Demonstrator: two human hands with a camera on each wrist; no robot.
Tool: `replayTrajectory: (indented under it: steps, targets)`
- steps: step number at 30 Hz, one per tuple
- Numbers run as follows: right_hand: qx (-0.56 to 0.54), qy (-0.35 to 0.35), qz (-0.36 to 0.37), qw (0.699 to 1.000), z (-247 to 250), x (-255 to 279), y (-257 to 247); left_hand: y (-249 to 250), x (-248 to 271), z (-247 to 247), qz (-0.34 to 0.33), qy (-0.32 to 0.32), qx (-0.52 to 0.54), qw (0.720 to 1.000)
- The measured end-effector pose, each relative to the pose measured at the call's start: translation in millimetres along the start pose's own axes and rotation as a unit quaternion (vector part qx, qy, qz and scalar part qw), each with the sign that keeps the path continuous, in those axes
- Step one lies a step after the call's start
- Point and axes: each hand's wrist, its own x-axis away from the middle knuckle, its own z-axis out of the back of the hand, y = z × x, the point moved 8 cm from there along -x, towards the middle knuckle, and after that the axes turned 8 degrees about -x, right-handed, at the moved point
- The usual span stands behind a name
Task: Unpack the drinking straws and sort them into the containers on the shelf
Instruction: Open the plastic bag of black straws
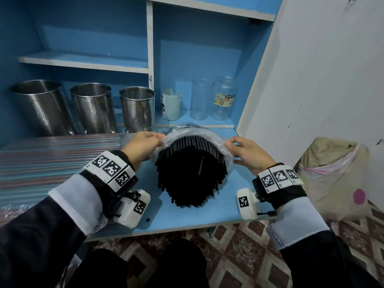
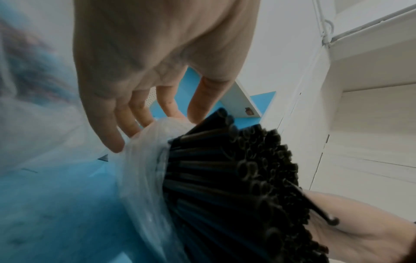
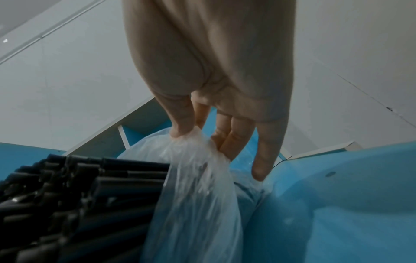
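A thick bundle of black straws lies on the blue table, its near ends sticking out of a clear plastic bag. My left hand pinches the bag's open rim on the left. My right hand pinches the rim on the right between thumb and fingers. Three perforated steel canisters stand at the back left, and a white cup with two clear jars stands on the shelf.
A pack of striped coloured straws in clear wrap lies on the table's left half. A bin lined with a pale bag stands to the right of the table. A white wall closes the right side.
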Motion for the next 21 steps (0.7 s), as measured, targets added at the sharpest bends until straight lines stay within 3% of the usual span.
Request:
replayTrajectory:
  steps: [3, 7, 14, 21]
  targets:
    - [0.004, -0.016, -0.024, 1.0, -6, 1, 3, -3, 5, -6, -0.013, -0.023, -0.028, 0.999]
    - [-0.069, -0.049, -0.054, 0.995, -15, 3, 0, -3, 7, -9, -0.024, -0.026, -0.048, 0.998]
    - [-0.204, -0.041, -0.078, 0.975, -13, 10, -10, 4, 7, -7, 0.0, -0.052, 0.036, 0.998]
    - [-0.228, -0.041, -0.047, 0.972, -24, -21, -32, 27, -23, 9, -0.031, -0.002, 0.042, 0.999]
